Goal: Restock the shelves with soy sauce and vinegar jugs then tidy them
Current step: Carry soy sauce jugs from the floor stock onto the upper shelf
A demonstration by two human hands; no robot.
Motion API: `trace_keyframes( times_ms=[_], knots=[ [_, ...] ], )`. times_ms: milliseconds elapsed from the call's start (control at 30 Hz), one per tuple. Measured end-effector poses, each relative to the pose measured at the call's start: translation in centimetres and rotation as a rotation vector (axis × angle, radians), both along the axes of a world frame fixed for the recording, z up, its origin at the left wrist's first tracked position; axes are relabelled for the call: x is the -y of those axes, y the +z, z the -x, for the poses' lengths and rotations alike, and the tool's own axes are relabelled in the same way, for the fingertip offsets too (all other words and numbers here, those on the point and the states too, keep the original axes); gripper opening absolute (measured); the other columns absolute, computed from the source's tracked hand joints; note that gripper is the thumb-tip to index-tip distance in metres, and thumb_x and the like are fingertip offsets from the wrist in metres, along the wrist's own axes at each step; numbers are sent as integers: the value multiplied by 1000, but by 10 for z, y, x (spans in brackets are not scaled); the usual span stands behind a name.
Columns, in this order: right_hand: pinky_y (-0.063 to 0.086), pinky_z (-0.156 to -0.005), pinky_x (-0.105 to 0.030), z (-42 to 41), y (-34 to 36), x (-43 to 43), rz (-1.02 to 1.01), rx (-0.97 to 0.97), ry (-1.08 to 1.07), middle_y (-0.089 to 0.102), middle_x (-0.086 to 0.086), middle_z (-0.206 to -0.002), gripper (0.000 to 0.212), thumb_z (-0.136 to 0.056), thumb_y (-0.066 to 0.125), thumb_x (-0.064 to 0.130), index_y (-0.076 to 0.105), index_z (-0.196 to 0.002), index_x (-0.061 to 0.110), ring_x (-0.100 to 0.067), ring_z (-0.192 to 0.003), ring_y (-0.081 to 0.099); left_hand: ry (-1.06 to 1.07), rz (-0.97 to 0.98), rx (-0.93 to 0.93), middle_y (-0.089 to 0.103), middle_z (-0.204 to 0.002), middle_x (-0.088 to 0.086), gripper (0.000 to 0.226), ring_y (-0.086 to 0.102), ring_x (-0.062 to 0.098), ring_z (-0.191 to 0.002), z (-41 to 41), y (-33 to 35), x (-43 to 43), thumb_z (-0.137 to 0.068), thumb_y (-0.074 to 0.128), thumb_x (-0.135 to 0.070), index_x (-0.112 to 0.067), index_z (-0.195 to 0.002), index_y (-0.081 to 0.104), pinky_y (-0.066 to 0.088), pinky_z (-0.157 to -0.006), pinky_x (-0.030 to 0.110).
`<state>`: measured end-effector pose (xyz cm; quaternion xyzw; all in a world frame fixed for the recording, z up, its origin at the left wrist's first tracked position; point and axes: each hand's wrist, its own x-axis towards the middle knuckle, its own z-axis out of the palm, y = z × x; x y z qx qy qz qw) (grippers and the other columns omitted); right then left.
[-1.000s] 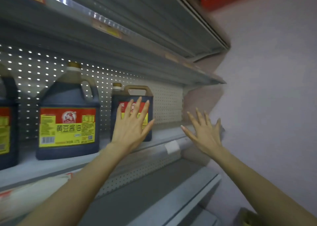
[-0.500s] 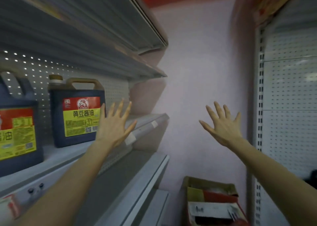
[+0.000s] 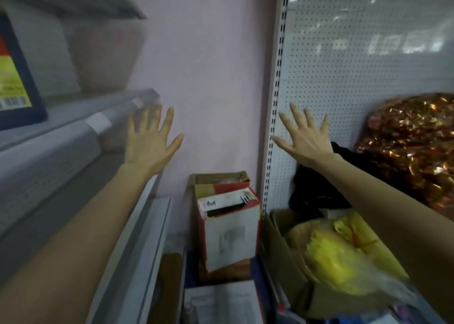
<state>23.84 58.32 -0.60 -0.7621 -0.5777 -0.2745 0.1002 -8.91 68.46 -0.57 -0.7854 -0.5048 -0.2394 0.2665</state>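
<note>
Only the corner of one dark soy sauce jug [image 3: 22, 82] with a red and yellow label shows at the far left, standing on the grey shelf [image 3: 63, 127]. My left hand [image 3: 149, 139] is raised with fingers spread, in the air just right of the shelf's end, holding nothing. My right hand [image 3: 307, 136] is also up with fingers spread, in front of the white pegboard upright [image 3: 275, 102], empty. Both hands are well away from the jug.
A pink wall [image 3: 208, 65] fills the middle. Below it stands an open red and white carton [image 3: 231, 227] among other boxes. At right lie a yellow bag [image 3: 344, 257] in a cardboard box, a black item [image 3: 317, 188] and a bag of gold-wrapped goods [image 3: 412, 146].
The view has swung right, away from the shelf: the jugs slid out to the left edge. My left hand has come off the jug and both spread hands moved right with the view.
</note>
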Motion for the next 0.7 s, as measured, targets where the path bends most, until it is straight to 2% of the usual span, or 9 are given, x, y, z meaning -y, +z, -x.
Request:
trace_keyframes(
  times_ms=[200,433,500,700],
  knots=[
    [-1,-109,-65,-30,-37,35,74,-44,-72,-9,0,-159,76,-88,15,70,2,-151,30,-30,-146,-2,-67,93,-20,9,-160,11,66,11,31,-146,-39,-44,5,-99,22,-52,-18,-153,6,3,-115,53],
    [3,-109,-65,-53,-95,48,202,-83,-66,-5,0,-160,78,-85,11,70,6,-151,29,-30,-146,2,-68,217,-5,13,-159,14,67,13,32,-145,-78,-106,23,-98,22,-52,-16,-153,9,3,-114,53],
    [3,-109,-65,-57,-116,46,261,-92,-57,-5,0,-160,80,-84,8,71,5,-151,29,-30,-146,2,-44,244,-9,15,-159,15,68,15,33,-145,-80,-124,31,-98,21,-54,-15,-153,11,3,-115,53],
    [2,-110,-65,-49,-172,26,382,-147,4,-5,0,-160,84,-79,4,74,1,-151,31,-29,-146,2,105,364,-65,7,-160,11,69,8,30,-147,-59,-171,43,-96,15,-55,-19,-153,1,1,-116,53]
  ],
)
